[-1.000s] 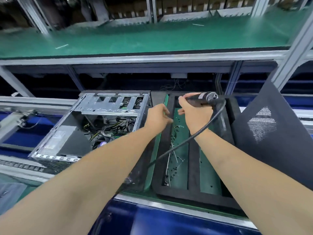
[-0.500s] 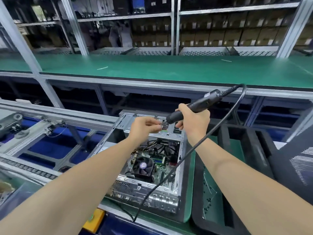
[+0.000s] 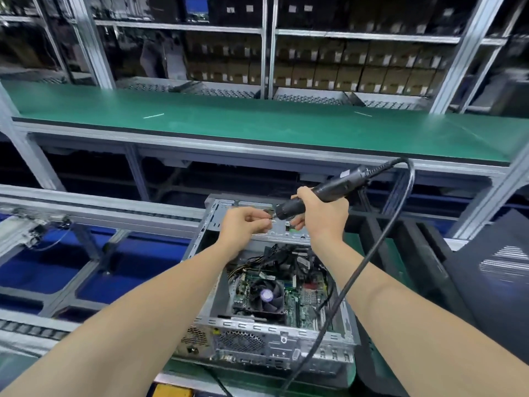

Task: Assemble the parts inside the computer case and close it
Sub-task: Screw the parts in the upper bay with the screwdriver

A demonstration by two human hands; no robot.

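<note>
The right hand (image 3: 323,216) is closed around the black body of an electric screwdriver (image 3: 329,190), held slanted with its tip pointing down towards the left hand (image 3: 246,224). The screwdriver's cable (image 3: 357,270) rises from the back of the tool, loops over above the right hand, then runs down along the inside of the right forearm and across the near edge of the case. The left hand sits just beside the right, its fingers curled and its fingertips (image 3: 264,217) drawn together right at the screwdriver's tip. Something small and dark shows there, but it is too small to tell whether the left hand is pinching it.

The computer case (image 3: 274,333) lies open directly beneath both hands on the green tabletop (image 3: 186,368), with its metal frame under the fingers and its back panel nearest the person. Below the wrists, inside the case, a black fan (image 3: 267,295) sits on the green board among loose wires. To the right of the right forearm is a black tray (image 3: 415,253), and beyond it a dark side panel (image 3: 492,282) with a vent grille. Well beyond the hands a long green shelf (image 3: 257,121) runs across, with racks of brown boxes (image 3: 343,70) behind it
</note>
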